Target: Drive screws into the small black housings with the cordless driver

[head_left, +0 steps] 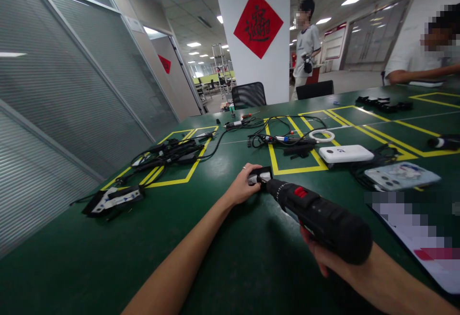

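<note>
My right hand (319, 252) is wrapped around the handle of a black cordless drill (316, 214) with a red switch on top. The drill points forward and left, its tip meeting a small black part with a silver-grey inside (254, 178). That part is gripped by my left hand (244, 183), which rests low over the green table with its fingers closed round the left side. The drill body hides most of my right fingers, and the exact contact of the tip is hard to make out.
The green table (215, 238) has yellow tape outlines. Tangled black cables (172, 152) lie left, beyond a black-and-white part (115, 200). Right are a white power bank (345, 154), a tape roll (321, 135) and a phone (402, 176). One person sits right; another stands behind.
</note>
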`<state>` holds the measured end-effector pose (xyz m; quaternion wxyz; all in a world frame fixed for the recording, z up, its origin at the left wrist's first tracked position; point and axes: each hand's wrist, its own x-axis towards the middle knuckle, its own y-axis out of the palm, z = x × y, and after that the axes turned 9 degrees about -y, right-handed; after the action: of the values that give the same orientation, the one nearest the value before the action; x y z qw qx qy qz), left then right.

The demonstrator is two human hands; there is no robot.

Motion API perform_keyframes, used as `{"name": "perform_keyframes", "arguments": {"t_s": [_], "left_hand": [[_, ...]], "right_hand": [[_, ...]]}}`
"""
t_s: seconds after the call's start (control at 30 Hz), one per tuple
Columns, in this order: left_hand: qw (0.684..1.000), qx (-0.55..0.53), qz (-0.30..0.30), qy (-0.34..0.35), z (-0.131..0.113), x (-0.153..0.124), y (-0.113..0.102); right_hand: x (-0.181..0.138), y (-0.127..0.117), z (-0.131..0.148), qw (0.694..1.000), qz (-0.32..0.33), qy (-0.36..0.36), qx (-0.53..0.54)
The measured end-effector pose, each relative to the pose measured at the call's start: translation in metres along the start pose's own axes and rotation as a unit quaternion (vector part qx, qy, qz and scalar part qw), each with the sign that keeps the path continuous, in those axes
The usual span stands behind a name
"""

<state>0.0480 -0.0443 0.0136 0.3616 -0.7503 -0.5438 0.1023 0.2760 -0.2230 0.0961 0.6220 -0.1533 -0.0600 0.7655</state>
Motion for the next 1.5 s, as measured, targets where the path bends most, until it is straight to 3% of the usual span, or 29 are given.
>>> {"name": "perform_keyframes", "arguments": {"t_s": [0.77,1.5], "left_hand": [[1.000,-0.003,-0.005,-0.002,0.000,0.000,0.000],[1.000,-0.005,0.005,0.021,-0.001,0.000,-0.001]], "right_hand": [[-0.002,0.006,0.007,0.999,-0.046,-0.001,-0.020],[-0.002,0.004,-0.006,1.000,-0.023,-0.011,0.005]]}}
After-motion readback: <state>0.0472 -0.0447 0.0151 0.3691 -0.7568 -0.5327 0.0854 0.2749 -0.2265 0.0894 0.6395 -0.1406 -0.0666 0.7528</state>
